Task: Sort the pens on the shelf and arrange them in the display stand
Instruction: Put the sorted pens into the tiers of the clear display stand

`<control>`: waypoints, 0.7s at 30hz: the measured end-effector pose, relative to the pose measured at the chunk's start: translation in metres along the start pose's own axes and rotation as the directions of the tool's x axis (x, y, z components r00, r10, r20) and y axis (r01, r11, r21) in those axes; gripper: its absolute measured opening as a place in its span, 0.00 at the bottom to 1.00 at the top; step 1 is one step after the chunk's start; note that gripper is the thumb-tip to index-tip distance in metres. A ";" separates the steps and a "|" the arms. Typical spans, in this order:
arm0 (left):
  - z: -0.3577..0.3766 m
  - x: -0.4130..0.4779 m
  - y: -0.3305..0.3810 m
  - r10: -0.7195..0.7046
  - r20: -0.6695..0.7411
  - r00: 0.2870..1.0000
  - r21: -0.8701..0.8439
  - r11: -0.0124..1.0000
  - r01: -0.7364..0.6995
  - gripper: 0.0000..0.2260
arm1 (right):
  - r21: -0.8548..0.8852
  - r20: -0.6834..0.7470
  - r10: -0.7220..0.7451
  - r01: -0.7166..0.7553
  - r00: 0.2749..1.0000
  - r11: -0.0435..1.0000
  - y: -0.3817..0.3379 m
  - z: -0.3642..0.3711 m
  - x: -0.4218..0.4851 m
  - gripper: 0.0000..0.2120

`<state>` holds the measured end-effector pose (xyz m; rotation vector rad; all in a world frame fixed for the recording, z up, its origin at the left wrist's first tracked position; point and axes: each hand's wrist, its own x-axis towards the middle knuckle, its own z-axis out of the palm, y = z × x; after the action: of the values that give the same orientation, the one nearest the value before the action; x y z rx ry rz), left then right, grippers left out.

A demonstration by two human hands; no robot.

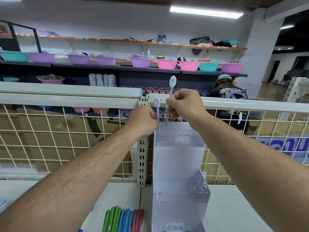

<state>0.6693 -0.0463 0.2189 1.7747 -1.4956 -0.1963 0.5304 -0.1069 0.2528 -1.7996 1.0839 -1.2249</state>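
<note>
- Shop shelving lines the far wall, with a row of plastic basins [167, 64] in purple, pink and teal; a person in a dark printed shirt [229, 96] bends at the far right.
- Nearer, a white wire mesh panel [50, 131] backs a white shelf [234, 206], split by a slotted upright post [142, 158].
- A clear stepped display stand [178, 139] stands on the shelf just right of the post, with rows of round holes in the top of each tier.
- Both bare forearms reach from the near corners and meet above the far, highest tier.
- The left hand [142, 119] is a curled fist gripping a pale blue pen [157, 106] upright. Its pink-faced topper shows above the knuckles, at the tier's far left corner; the lower end is hidden by the hand.
- The right hand [184, 104], knuckles up, pinches a white pen [170, 92] mid-shaft between thumb and fingertips. The pen stands nearly upright with its oval topper high, and its tip meets the top tier near the far left; I cannot tell whether it sits in a hole.
- The two hands are close together but not touching.
- A bundle of loose pens [123, 220], green, then blue, then red, lies side by side on the near shelf, left of the stand's lowest tier.
</note>
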 end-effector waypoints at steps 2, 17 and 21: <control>-0.003 -0.003 -0.002 -0.001 -0.018 1.000 -0.013 1.000 0.001 0.04 | -0.009 0.004 0.007 -0.007 1.000 1.000 0.001 0.003 0.001 0.06; -0.015 -0.014 -0.020 0.030 -0.073 0.997 0.013 0.999 -0.030 0.05 | -0.155 0.113 0.074 -0.056 0.991 0.986 0.015 0.010 -0.004 0.06; -0.016 -0.017 -0.021 0.038 -0.076 0.996 0.014 0.999 -0.037 0.04 | -0.178 0.115 0.074 -0.053 0.991 0.983 0.015 0.010 -0.004 0.06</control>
<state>0.6901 -0.0241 0.2104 1.7429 -1.4773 -0.0998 0.5350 -0.1088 0.2353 -1.9277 1.2007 -0.9953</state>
